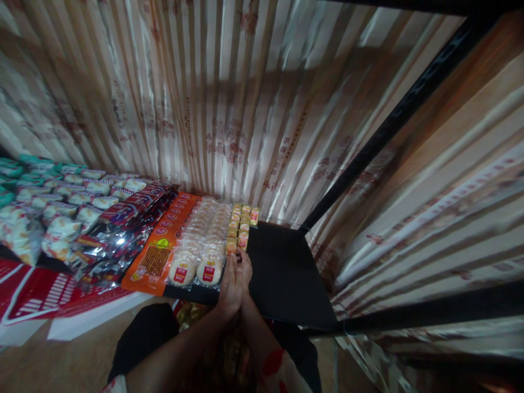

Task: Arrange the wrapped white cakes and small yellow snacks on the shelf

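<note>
Side by side at the shelf's front, my left hand (230, 285) and my right hand (245, 268) press close together. Their fingers are closed, with the tips against the nearest small yellow packets (242, 240). Whatever lies between the fingers is hidden. These yellow packets stand in short columns towards the curtain. Just left are two rows of clear-wrapped round white crackers (209, 271) with red labels. Beyond them lies an orange bag of stick snacks (154, 258). In shadow below my forearms, shiny gold packets (189, 316) show between my knees.
The black shelf (286, 273) extends right to a dark metal post (385, 125). A pleated printed curtain (245, 109) hangs behind. Leftward are dark glossy snack packs (118, 240), white bags (61, 234) and green packs (30, 169). A red printed sheet (45, 295) hangs below the shelf edge.
</note>
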`<state>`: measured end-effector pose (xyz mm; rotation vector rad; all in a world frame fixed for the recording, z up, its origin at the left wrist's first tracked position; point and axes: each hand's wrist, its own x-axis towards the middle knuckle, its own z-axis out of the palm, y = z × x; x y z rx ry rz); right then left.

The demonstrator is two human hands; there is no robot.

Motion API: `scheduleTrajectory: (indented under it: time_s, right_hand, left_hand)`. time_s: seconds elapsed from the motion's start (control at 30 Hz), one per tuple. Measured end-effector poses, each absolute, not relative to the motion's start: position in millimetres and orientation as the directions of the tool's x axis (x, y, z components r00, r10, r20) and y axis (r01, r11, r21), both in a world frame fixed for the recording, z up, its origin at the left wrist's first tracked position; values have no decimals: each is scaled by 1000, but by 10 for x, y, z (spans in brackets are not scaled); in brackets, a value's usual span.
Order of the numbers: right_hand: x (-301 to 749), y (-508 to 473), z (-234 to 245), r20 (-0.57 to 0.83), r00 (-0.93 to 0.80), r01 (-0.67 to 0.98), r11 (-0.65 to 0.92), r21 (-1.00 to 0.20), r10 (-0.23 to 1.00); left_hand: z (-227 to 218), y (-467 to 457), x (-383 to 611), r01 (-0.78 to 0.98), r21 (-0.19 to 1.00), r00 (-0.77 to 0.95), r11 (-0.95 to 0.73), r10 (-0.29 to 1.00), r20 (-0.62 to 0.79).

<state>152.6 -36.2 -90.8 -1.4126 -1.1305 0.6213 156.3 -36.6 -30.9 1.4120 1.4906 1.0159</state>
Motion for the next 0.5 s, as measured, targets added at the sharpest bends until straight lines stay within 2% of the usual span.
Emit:
scheduleTrajectory:
  time_s: [0.27, 0.5]
  right_hand:
    - [1578, -312, -937, 199, 376, 283, 92, -955, 905]
    - [1561, -292, -995, 302, 370, 415, 135, -900, 878]
  left_hand:
    - [-347, -362, 1558, 349, 937, -46, 27, 999, -11]
    - [-397, -298, 1585, 343, 938, -86, -54, 992, 89]
